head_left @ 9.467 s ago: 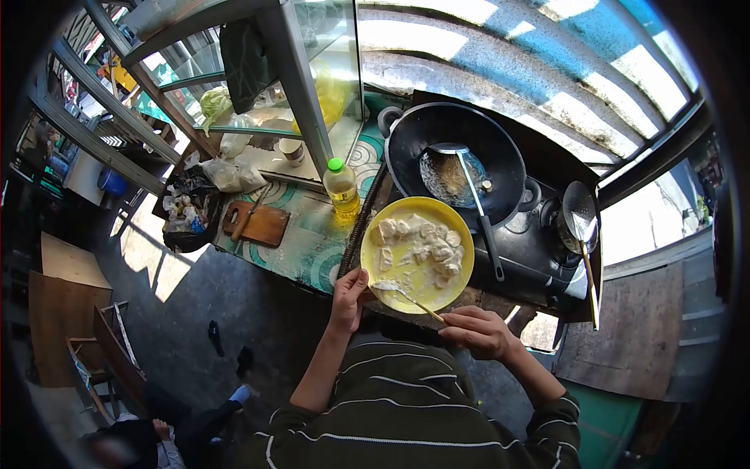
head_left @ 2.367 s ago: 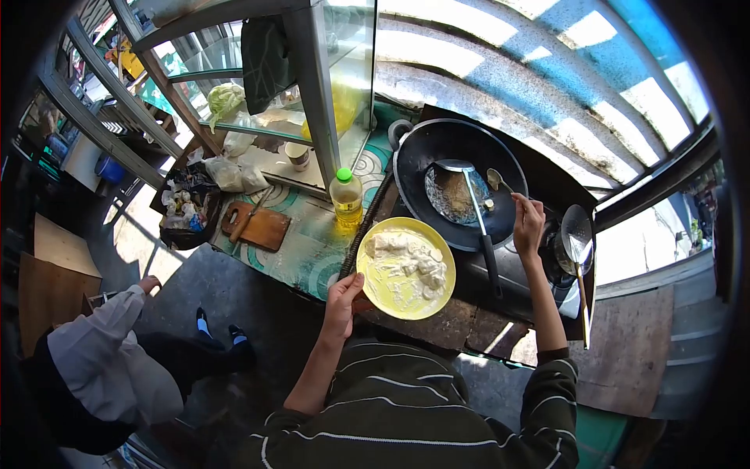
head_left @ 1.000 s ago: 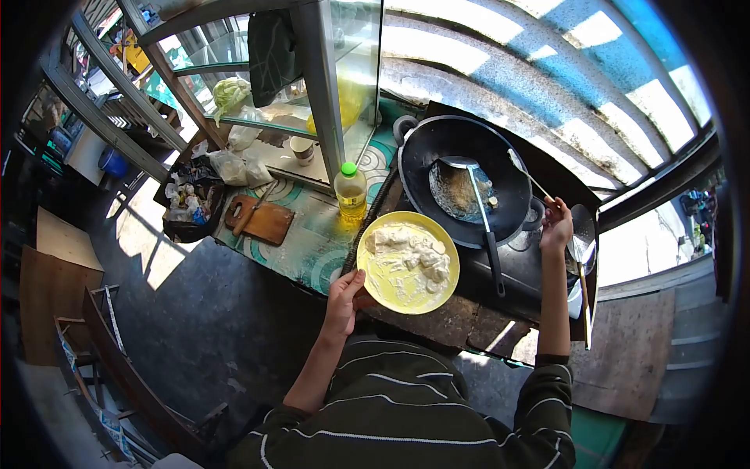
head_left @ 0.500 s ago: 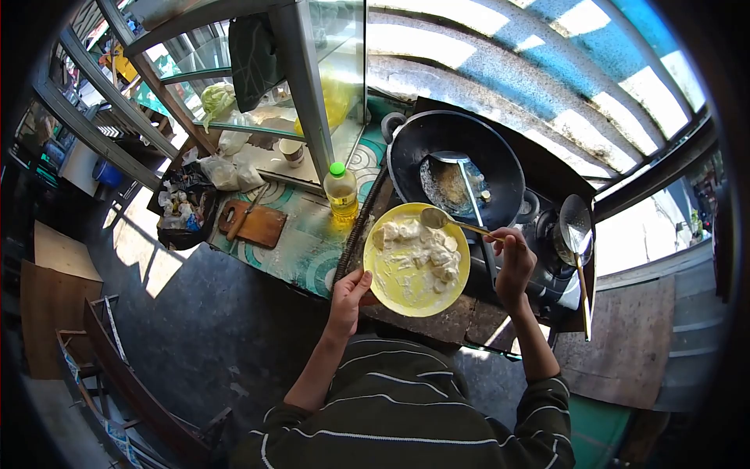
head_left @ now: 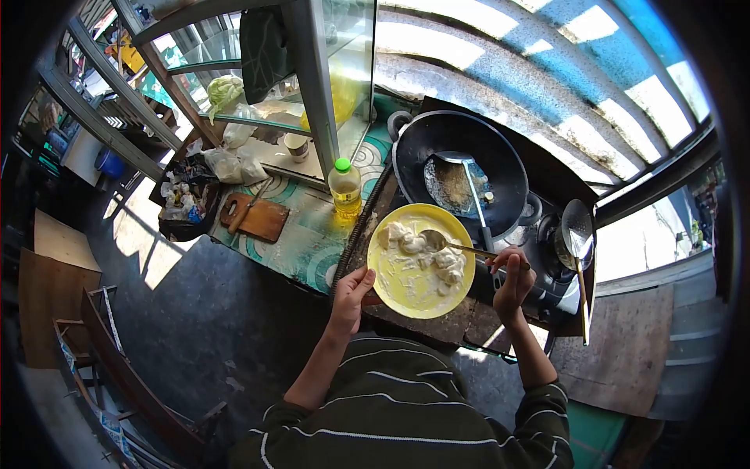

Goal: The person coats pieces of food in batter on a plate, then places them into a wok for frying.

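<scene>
Yellow plate (head_left: 414,288) of battered pieces (head_left: 437,262): we are gripping its rim in our left hand (head_left: 350,291); our right hand (head_left: 512,280), clamped on a spoon (head_left: 441,242), is scooping; next, a steady lift toward the wok (head_left: 461,168).

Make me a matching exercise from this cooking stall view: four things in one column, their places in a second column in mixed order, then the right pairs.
Things:
1. round yellow plate of battered pieces
2. metal spoon
3. clear plastic oil bottle with green cap
4. long-handled metal ladle

Places:
A. lying in the black wok
B. standing on the patterned counter
C. held at its rim by the left hand
D. held by the right hand, bowl over the plate

Pairs: 1-C, 2-D, 3-B, 4-A
</scene>
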Available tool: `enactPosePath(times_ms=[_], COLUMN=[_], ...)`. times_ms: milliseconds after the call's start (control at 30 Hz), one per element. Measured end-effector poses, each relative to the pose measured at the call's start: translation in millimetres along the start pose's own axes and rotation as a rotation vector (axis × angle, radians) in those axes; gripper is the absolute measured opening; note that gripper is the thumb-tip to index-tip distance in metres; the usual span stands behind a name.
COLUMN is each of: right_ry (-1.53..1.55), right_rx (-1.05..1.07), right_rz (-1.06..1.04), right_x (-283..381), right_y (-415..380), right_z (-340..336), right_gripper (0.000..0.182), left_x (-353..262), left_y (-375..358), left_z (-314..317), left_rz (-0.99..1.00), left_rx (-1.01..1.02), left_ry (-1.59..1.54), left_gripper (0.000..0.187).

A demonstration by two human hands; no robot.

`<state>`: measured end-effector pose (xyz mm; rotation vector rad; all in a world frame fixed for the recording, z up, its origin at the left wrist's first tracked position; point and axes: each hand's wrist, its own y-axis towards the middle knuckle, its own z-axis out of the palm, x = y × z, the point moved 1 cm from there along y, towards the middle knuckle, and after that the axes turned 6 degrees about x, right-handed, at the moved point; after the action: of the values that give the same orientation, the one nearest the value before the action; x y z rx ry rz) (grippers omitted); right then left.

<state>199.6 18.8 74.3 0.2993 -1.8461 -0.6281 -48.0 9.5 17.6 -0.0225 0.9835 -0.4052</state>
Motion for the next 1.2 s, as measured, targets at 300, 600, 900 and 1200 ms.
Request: enactPosePath(times_ms=[300, 600, 900, 1200], right_ry=[0.057, -0.188, -0.242, -0.178], right_rx=[-0.016, 0.249, 0.115, 0.152], right_rz=[0.074, -0.404, -0.260, -0.239], right_x=[2, 21, 17, 18], right_y=[-14, -31, -28, -27], right_z=[7, 12, 6, 13], right_gripper=[0.031, 0.028, 0.028, 0.025], left_x=[-4, 3, 1, 5], left_y=[0, 3, 4, 6], left_z=[5, 4, 6, 2], left_rz=[0.014, 0.029, 0.032, -0.034], left_rx=[-0.016, -0.030, -0.038, -0.005], left_ry=[0.024, 0.003, -0.002, -0.097], left_gripper=[0.030, 0.031, 0.031, 0.029])
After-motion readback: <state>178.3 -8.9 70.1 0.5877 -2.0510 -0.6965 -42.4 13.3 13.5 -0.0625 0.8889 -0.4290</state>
